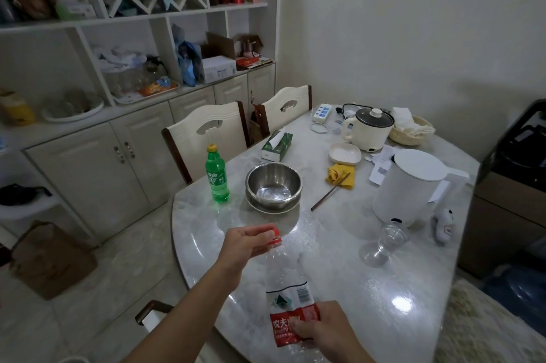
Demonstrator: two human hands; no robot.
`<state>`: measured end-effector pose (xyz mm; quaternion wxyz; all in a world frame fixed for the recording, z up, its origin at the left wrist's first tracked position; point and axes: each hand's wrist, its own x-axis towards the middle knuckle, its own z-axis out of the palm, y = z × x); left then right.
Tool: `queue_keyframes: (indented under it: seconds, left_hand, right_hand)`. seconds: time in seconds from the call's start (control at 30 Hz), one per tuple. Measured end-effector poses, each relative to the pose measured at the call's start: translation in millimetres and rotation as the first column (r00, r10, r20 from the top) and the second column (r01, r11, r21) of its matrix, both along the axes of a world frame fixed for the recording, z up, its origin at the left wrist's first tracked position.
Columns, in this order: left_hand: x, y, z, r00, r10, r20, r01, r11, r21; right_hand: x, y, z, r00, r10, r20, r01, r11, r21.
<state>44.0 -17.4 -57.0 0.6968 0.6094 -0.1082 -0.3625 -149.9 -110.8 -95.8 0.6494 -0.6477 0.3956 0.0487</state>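
A clear plastic water bottle with a red label is held tilted above the near part of the marble table. My right hand grips its lower body at the label. My left hand pinches its red cap between thumb and fingers. Whether the cap is loose or tight cannot be told.
On the table stand a green soda bottle, a steel bowl, a white kettle, a stemmed glass, a cream cooker, a tissue box and chopsticks on a yellow cloth. Two chairs stand at the far side.
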Motion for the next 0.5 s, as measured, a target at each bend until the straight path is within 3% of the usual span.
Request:
queue_keyframes:
  seconds: [0.2, 0.5]
  left_hand:
    - [-0.1, 12.7, 5.6, 0.992, -0.055, 0.111, 0.047, 0.996, 0.07]
    - [-1.3, 26.1, 2.5, 0.995, -0.04, 0.091, 0.022, 0.982, 0.189]
  right_hand:
    - [-3.9, 6.0, 0.4, 0.998, 0.04, -0.055, -0.047, 0.991, -0.125]
    - [-7.7, 11.5, 9.7, 0.991, 0.079, -0.111, -0.12, 0.895, -0.429]
